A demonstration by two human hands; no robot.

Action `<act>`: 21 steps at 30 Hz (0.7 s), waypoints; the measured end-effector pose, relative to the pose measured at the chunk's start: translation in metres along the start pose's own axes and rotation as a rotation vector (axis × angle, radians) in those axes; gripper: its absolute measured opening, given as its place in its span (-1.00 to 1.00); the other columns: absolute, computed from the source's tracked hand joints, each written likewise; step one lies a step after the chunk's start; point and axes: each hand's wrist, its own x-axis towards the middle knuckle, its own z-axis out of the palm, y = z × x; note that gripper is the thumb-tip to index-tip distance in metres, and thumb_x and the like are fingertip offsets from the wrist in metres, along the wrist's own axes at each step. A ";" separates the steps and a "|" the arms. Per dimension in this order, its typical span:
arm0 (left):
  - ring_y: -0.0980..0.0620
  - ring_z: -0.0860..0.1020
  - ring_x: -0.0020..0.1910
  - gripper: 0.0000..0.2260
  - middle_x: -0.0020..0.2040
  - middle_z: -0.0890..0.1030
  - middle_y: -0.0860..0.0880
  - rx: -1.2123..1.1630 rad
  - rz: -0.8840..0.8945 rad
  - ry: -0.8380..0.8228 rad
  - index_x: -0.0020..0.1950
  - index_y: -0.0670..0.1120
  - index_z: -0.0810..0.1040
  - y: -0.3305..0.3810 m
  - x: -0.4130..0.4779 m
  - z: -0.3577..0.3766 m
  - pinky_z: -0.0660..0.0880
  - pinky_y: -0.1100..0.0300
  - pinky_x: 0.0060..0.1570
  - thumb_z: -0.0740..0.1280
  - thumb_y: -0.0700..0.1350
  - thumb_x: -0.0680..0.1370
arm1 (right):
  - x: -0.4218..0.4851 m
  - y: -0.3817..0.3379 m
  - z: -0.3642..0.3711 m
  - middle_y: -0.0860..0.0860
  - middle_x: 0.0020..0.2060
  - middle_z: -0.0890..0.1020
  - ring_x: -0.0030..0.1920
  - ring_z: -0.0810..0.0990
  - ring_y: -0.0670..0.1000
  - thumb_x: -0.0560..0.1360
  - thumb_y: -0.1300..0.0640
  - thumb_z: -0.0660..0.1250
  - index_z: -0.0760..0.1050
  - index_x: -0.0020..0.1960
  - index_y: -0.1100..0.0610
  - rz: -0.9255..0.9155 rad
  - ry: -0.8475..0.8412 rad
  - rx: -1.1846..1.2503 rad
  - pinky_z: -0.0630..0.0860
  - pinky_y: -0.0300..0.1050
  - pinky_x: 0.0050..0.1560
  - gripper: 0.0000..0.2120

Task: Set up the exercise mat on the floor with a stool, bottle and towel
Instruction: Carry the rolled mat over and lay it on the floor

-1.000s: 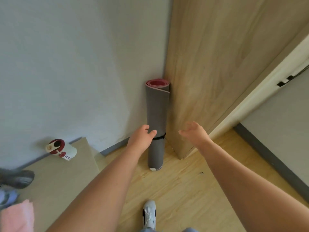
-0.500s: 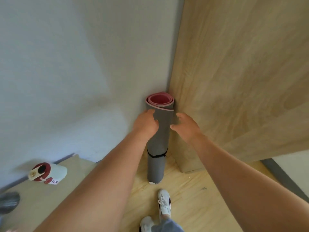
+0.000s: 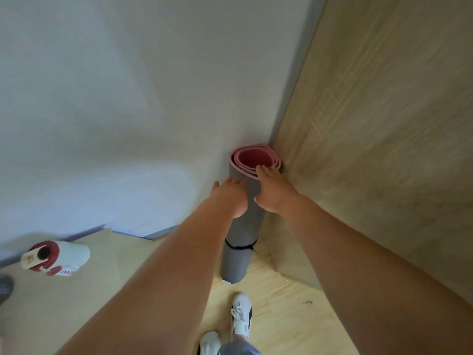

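A rolled exercise mat (image 3: 236, 262), grey outside and pink inside, stands upright in the corner between the white wall and a wooden panel. A black strap (image 3: 240, 246) binds it low down. My left hand (image 3: 230, 197) grips the roll's left side just below the top. On the right side, my right hand (image 3: 275, 192) holds it, fingers reaching the pink rim and thumb on the front. A white bottle (image 3: 60, 257) with a red lid lies on its side at the lower left. No stool or towel shows clearly.
The bottle lies on a low beige surface (image 3: 84, 298) that fills the lower left. A tall wooden panel (image 3: 384, 149) closes off the right. My white shoes (image 3: 240, 317) stand on the light wood floor (image 3: 286, 316) just before the mat. A dark object (image 3: 4, 288) sits at the left edge.
I have stepped closer to the corner. Both hands rose from the mat's middle to its top and closed round it; the right hand, apart a second ago, now holds the rim.
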 end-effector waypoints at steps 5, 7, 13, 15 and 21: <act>-0.09 0.17 0.49 -0.43 0.52 0.20 -0.07 -0.032 -0.061 -0.011 0.55 -0.10 0.09 -0.008 -0.023 0.020 0.17 -0.09 0.43 0.17 -0.26 0.56 | -0.004 0.006 0.000 0.10 0.51 0.17 0.50 0.14 0.14 0.48 0.16 0.32 -0.06 0.57 0.15 -0.040 0.065 -0.013 0.14 0.00 0.48 -0.20; -0.10 0.27 0.43 -0.48 0.47 0.29 -0.08 -0.072 -0.072 0.099 0.51 -0.11 0.18 -0.008 -0.032 0.024 0.28 -0.04 0.37 0.19 -0.25 0.55 | -0.005 0.005 -0.002 0.11 0.46 0.25 0.45 0.21 0.16 0.46 0.16 0.33 0.03 0.55 0.16 -0.036 0.085 -0.045 0.21 -0.01 0.43 -0.24; -0.08 0.37 0.31 -0.43 0.40 0.34 -0.03 -0.175 -0.034 0.339 0.50 -0.02 0.20 -0.005 -0.053 0.020 0.44 0.03 0.20 0.25 -0.25 0.51 | -0.032 -0.008 0.020 0.09 0.13 0.48 0.11 0.50 0.16 0.44 0.24 0.29 0.50 0.19 0.14 -0.043 0.038 0.016 0.47 -0.02 0.08 -0.68; -0.09 0.36 0.31 -0.41 0.43 0.30 -0.01 -0.151 0.003 0.303 0.51 0.01 0.19 -0.006 -0.064 0.021 0.44 0.01 0.21 0.24 -0.24 0.50 | -0.052 -0.017 0.035 0.06 0.09 0.51 0.07 0.54 0.15 0.42 0.24 0.30 0.51 0.20 0.08 -0.064 0.063 0.048 0.47 -0.04 0.08 -0.65; -0.11 0.39 0.22 -0.66 0.39 0.29 0.02 -0.053 0.093 0.275 0.21 0.05 0.51 -0.016 -0.110 0.045 0.47 -0.02 0.12 0.30 -0.19 0.46 | -0.107 -0.047 0.074 0.06 0.17 0.56 0.19 0.50 0.14 0.49 0.11 0.27 0.46 0.28 0.05 -0.024 0.010 -0.210 0.33 -0.04 0.26 -0.65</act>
